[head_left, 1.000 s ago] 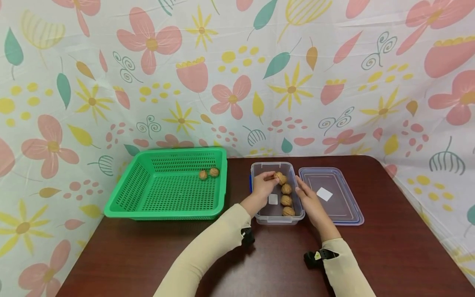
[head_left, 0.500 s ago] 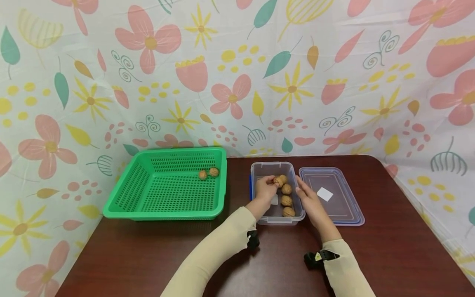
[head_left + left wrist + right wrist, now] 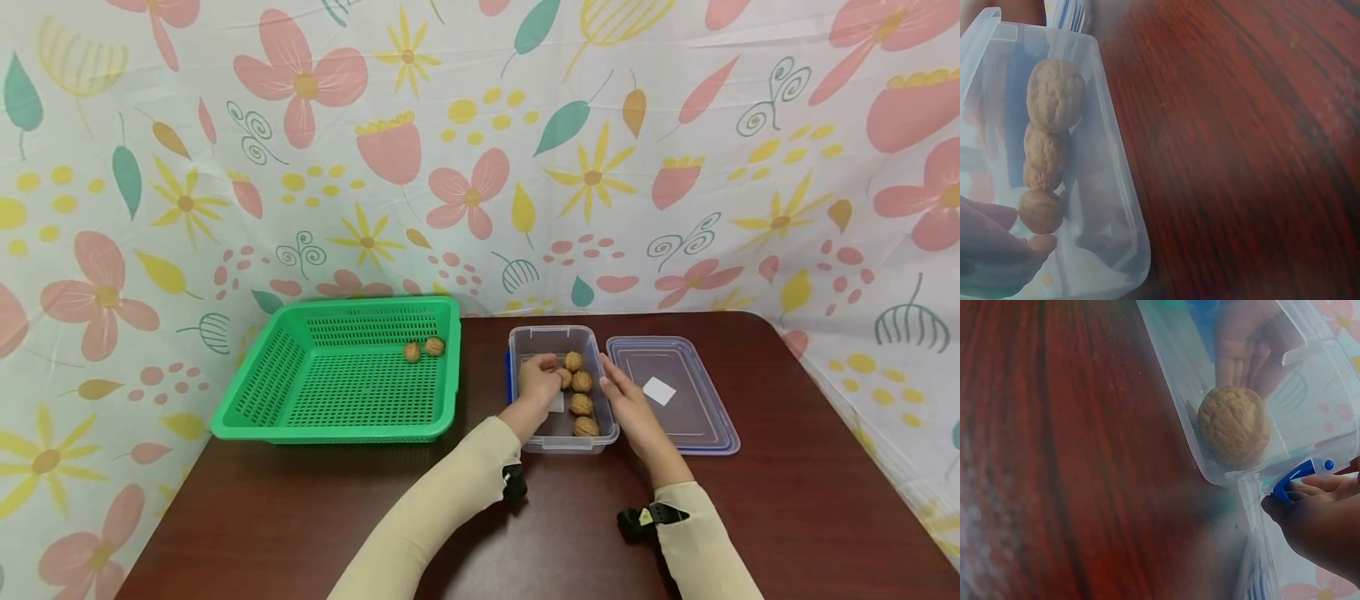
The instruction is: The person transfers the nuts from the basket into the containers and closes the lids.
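Walnuts (image 3: 586, 427), brown, roundish and wrinkled, are forming a row of four along the right side of a clear, rectangular plastic box (image 3: 567, 445), which is standing on a dark red-brown wooden worktop (image 3: 551, 542). The row is running from the front right corner toward the back. The left hand (image 3: 537, 392) is hanging over the box's left side, bent inward, its fingertips down inside. Its thumb (image 3: 1041, 242) and fingers are pinching a fifth walnut (image 3: 1040, 209) just left of the row's far half. The right hand (image 3: 632, 410) is lying along the box's right wall, pointing forward; its fingers are staying straight, slightly apart, touching the wall near the rim. On the right, a clear plastic lid (image 3: 690, 427) with a blue edge is lying flat, bearing a white square label (image 3: 659, 391). On the left, a green, perforated plastic basket (image 3: 322, 434) is holding two more walnuts (image 3: 434, 347) toward its back right corner. Farthest back, a white cloth (image 3: 480, 108) printed with pink, yellow and teal plants is hanging.
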A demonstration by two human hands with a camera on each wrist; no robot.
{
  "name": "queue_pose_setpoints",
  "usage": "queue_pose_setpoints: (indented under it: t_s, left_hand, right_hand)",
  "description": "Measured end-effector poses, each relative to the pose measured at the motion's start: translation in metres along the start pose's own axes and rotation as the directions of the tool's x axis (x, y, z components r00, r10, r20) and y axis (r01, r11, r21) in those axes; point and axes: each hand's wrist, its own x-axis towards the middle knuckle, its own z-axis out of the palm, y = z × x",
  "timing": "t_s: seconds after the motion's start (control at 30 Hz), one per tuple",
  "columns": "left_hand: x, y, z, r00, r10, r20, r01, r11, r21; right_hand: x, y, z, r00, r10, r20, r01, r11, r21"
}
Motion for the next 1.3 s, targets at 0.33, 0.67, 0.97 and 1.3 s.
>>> queue_pose_setpoints:
  t_s: [0.33,0.67,0.97,1.3]
  left_hand:
    - [-0.001,0.008,-0.005,0.998,0.061,0.02,-0.061,0.998,0.019]
    - [0.002,0.053,-0.019,0.989,0.047,0.142,-0.047,0.999,-0.006]
    - [0.009,0.096,-0.046,0.972,0.067,0.226,-0.063,0.998,-0.023]
    - [0.025,0.132,-0.088,0.967,0.114,0.229,-0.101,0.993,-0.065]
  right_hand:
    - [-0.002,0.0,0.001,1.0,0.001,0.0,-0.001,1.0,-0.006]
    - [-0.001,-0.003,0.0,1.0,-0.016,-0.003,0.016,1.0,-0.002]
    - [0.0,-0.002,0.001,1.0,-0.019,-0.004,0.019,1.0,0.003]
    - [-0.001,-0.001,0.0,1.0,-0.018,-0.002,0.018,1.0,-0.004]
